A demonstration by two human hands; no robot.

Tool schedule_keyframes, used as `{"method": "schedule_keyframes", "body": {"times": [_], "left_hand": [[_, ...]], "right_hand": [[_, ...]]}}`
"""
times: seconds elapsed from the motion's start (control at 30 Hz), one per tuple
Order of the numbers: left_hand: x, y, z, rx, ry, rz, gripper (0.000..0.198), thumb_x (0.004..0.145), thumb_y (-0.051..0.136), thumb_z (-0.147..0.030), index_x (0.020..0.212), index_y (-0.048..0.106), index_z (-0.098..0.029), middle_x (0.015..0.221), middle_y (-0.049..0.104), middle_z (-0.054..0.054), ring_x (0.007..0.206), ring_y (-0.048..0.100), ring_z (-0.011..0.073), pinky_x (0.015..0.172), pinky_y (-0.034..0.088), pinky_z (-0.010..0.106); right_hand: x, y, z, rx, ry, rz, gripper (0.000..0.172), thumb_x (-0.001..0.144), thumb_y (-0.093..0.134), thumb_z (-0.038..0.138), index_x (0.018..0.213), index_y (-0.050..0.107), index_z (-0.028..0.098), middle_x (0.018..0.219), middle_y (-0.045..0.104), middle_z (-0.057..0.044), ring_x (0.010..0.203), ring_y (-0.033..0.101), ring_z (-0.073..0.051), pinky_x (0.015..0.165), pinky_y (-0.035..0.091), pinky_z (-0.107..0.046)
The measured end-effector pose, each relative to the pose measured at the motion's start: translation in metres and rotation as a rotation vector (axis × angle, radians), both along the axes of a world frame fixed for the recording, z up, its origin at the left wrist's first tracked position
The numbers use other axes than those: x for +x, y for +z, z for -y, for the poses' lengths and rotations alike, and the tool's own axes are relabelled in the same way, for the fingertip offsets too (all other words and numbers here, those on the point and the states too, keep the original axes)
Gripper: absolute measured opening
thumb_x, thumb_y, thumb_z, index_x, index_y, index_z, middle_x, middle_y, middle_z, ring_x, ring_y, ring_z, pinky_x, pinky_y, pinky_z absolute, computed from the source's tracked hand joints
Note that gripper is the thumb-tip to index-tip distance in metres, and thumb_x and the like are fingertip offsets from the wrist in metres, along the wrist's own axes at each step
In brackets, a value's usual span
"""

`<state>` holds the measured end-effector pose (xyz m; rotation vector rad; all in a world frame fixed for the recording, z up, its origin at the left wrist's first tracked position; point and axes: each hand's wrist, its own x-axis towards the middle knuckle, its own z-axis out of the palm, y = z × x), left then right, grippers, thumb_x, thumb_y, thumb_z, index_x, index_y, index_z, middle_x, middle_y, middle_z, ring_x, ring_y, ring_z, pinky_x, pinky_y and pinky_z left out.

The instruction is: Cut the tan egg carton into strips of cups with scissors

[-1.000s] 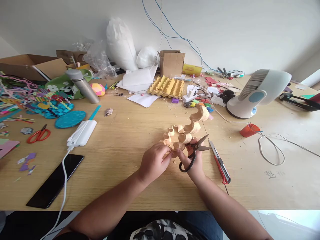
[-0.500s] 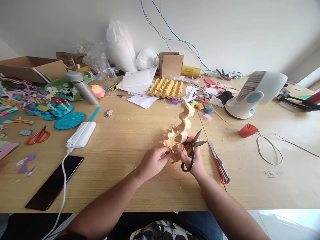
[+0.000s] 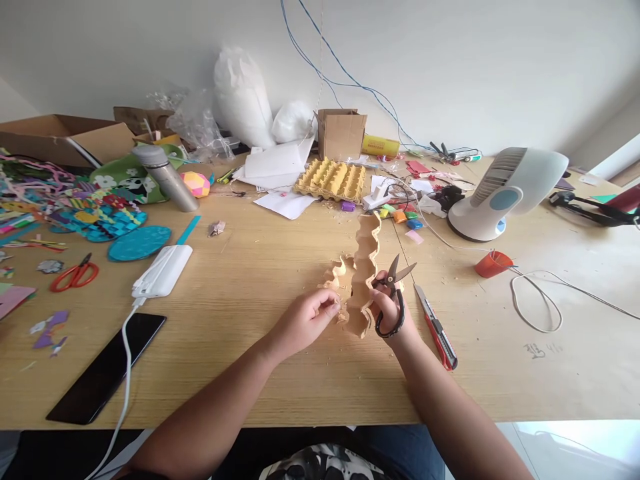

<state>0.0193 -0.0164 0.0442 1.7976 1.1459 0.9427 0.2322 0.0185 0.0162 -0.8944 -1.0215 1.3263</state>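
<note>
My right hand (image 3: 386,308) is closed around black-handled scissors (image 3: 391,281), their blades spread and pointing away to the right. Its thumb also grips the edge of a wavy strip of pulp egg tray (image 3: 367,263), which stretches away from me over the table. To the left, my left hand (image 3: 306,321) is closed in a pinch near the strip's lower part; whatever its fingertips hold is too small to make out. Beneath and beside the strip lie more cut egg tray pieces (image 3: 336,271), with crumbs around them. A red utility knife (image 3: 440,335) rests right of my right hand.
A larger yellow egg tray (image 3: 333,179) sits farther back, before a cardboard box (image 3: 342,135). On the right are a white fan (image 3: 505,193) and an orange cup (image 3: 494,264). To the left lie a phone (image 3: 107,367), a power bank (image 3: 163,270) and orange scissors (image 3: 75,273).
The egg tray strip has turned in my right hand, so its hollow side now shows and its near end reaches closer to me. My left fingers have come away from the strip.
</note>
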Motion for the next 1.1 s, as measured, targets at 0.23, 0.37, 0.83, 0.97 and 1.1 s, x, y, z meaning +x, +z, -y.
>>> {"method": "schedule_keyframes", "body": {"times": [0.23,0.37,0.83,0.97,1.1], "left_hand": [[-0.006,-0.013,-0.012,0.371,0.209,-0.252,0.016,0.095,0.068,-0.022,0.106,0.079,-0.025,0.111,0.077,0.009,0.108,0.070,0.0285,0.095,0.058,0.044],[-0.004,-0.015,-0.010,0.284,0.175,-0.076,0.022,0.093,0.073,-0.024,0.115,0.078,-0.025,0.121,0.075,0.011,0.113,0.071,0.0276,0.100,0.060,0.045],[-0.004,-0.014,-0.016,-0.264,0.108,0.606,0.049,0.087,0.083,-0.047,0.129,0.069,-0.025,0.131,0.075,0.012,0.118,0.075,0.0280,0.096,0.065,0.044],[-0.014,-0.012,-0.023,-0.269,0.208,0.791,0.039,0.087,0.082,-0.043,0.119,0.070,-0.027,0.122,0.079,0.010,0.114,0.076,0.0277,0.097,0.065,0.050],[-0.016,-0.001,-0.026,-0.313,0.193,1.012,0.031,0.089,0.077,-0.027,0.119,0.068,-0.026,0.120,0.079,0.006,0.124,0.073,0.0240,0.110,0.059,0.044]], "right_hand": [[0.007,0.007,0.002,0.135,-0.115,0.241,0.043,0.079,0.086,0.044,0.104,0.056,0.026,0.089,0.059,0.002,0.079,0.055,-0.017,0.074,0.051,-0.032],[0.007,0.015,0.008,0.219,-0.067,0.335,0.046,0.073,0.092,0.037,0.102,0.058,0.026,0.094,0.059,0.001,0.085,0.057,-0.020,0.078,0.053,-0.036],[0.003,0.013,0.015,0.559,-0.019,0.768,0.042,0.081,0.084,0.025,0.117,0.062,0.029,0.117,0.073,-0.009,0.105,0.068,-0.031,0.092,0.055,-0.047],[0.013,0.011,0.006,0.412,-0.214,0.765,0.044,0.083,0.085,0.033,0.119,0.061,0.028,0.118,0.071,-0.009,0.111,0.065,-0.032,0.098,0.051,-0.049],[0.015,0.014,0.004,0.238,-0.141,0.673,0.045,0.085,0.082,0.042,0.120,0.057,0.027,0.121,0.070,-0.009,0.111,0.065,-0.029,0.097,0.051,-0.047]]}}
